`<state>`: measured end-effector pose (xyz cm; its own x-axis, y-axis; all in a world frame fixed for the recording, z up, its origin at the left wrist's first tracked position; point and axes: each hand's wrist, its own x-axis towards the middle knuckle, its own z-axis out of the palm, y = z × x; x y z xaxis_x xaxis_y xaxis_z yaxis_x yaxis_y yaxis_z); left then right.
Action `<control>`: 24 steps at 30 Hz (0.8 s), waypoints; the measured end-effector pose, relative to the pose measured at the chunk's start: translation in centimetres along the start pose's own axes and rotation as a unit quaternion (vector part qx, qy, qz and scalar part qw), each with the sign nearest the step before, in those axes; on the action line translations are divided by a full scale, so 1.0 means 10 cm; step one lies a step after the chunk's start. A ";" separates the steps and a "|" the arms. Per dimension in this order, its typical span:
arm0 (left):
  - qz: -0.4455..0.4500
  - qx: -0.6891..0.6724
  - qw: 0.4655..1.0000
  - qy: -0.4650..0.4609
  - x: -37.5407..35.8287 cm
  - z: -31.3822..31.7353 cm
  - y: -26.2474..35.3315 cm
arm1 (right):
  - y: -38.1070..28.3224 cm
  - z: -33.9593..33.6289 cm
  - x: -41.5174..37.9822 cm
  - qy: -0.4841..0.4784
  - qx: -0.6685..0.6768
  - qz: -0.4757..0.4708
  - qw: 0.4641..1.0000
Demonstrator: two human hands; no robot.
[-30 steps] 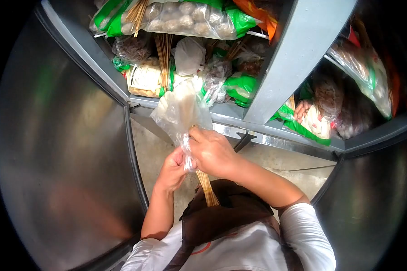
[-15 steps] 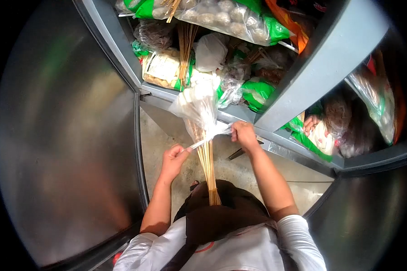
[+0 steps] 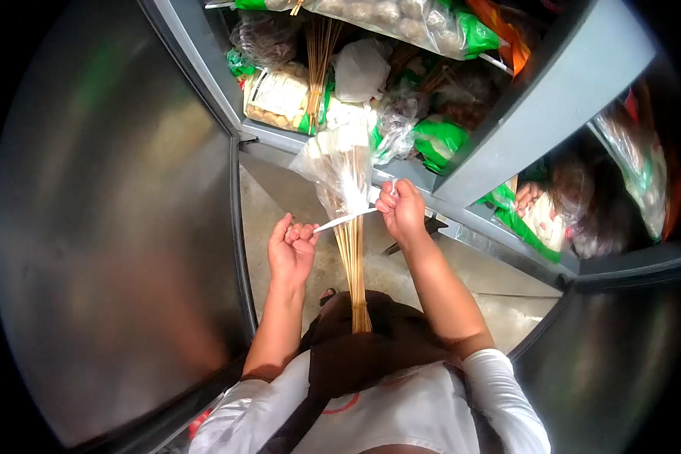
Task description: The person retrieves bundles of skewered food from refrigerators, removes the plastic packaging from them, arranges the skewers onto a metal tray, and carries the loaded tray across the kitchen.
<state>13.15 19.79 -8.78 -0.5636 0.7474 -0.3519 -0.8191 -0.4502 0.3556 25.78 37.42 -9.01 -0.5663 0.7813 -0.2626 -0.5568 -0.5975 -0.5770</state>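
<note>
Pinching one twisted end of a clear plastic bag (image 3: 339,168) in the partly curled left hand (image 3: 292,250), another in the fisted right hand (image 3: 402,210). Gathered around bamboo skewers (image 3: 352,261), before the refrigerator (image 3: 546,106).

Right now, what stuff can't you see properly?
In the head view:
- Part of the plastic strip: hidden by the right hand.
- What's inside the white bag: hidden by its cloudy plastic.
- Small print on the label: too tiny to read.
- The upper bag of balls: cut off by the top edge.
</note>
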 end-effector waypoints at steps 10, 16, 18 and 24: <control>0.359 0.535 0.739 -0.194 -0.18 0.67 0.10 | -0.09 0.58 -0.72 -0.296 -0.739 -0.101 0.597; 0.285 0.534 0.773 -0.188 0.03 0.70 -0.03 | -0.08 0.45 -0.53 -0.176 -0.368 0.048 0.912; 0.147 0.463 0.843 -0.230 0.15 0.49 -0.09 | -0.08 0.39 -0.51 -0.164 -0.325 0.055 0.930; 0.307 0.606 0.682 -0.271 0.21 0.44 -0.25 | -0.08 0.37 -0.47 -0.151 -0.146 0.079 0.975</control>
<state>14.48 24.60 -6.58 -0.3691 0.8183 0.4407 0.4295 -0.2703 0.8617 26.64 33.55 -4.46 -0.8083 0.5686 -0.1529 -0.2759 -0.5953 -0.7547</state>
